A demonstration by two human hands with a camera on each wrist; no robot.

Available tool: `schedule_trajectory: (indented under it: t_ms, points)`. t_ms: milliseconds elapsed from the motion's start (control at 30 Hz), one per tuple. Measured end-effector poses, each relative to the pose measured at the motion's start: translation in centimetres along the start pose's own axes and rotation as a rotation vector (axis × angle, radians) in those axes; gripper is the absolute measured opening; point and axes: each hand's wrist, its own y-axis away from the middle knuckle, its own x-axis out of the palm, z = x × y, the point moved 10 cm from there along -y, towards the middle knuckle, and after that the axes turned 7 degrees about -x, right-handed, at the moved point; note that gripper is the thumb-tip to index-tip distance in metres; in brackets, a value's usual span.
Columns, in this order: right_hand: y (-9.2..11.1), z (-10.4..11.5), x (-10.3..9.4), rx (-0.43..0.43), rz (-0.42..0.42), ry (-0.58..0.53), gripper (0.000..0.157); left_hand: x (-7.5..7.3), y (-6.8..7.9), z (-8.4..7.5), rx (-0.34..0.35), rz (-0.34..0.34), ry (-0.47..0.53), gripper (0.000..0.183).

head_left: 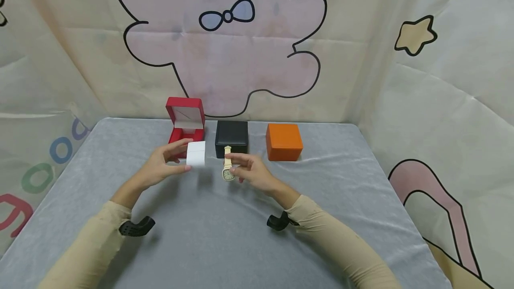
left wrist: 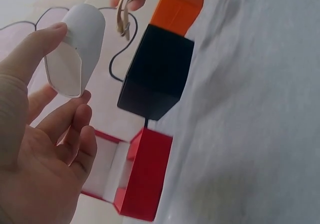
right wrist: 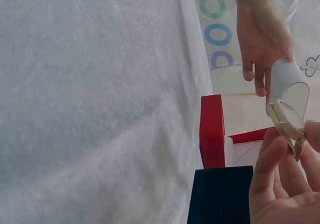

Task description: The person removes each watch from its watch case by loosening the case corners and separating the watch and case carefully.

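My left hand holds a white watch cushion above the table, in front of the open red box. In the left wrist view the cushion looks like a rounded roll with flat ends, pinched between thumb and fingers. A wristwatch with a cream strap and a pale case hangs from my right hand, whose thumb and fingers pinch it by the strap. The watch is in front of the black box, a little right of the cushion. The right wrist view shows the watch close to the cushion.
Along the table's back stand a red box with its lid raised, a closed black box and a closed orange box. A grey cloth covers the table. Printed curtains hang behind and at both sides.
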Motion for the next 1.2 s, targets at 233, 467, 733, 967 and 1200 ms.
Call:
schedule_trajectory:
  t_ms: [233,467,733,967,1200]
  points:
    - [-0.2,-0.8,0.8,0.017,0.010,0.008,0.045,-1.6,-0.1,1.3,-0.029,-0.023,-0.014,0.067]
    - [-0.2,-1.5,1.6,0.042,0.037,-0.013,0.049,-2.8,-0.3,2.6,-0.078,-0.039,-0.036,0.070]
    - [-0.6,-1.9,2.3,0.056,0.051,-0.018,0.051,-3.8,-0.8,4.0,-0.151,-0.040,-0.051,0.073]
    - [-1.1,-2.3,3.2,0.047,0.088,-0.032,0.055,-4.5,-1.3,4.6,-0.176,-0.028,-0.060,0.080]
    - [-1.2,-3.1,3.5,0.064,0.092,-0.037,0.055,-5.1,-2.0,5.1,-0.187,-0.016,-0.058,0.079]
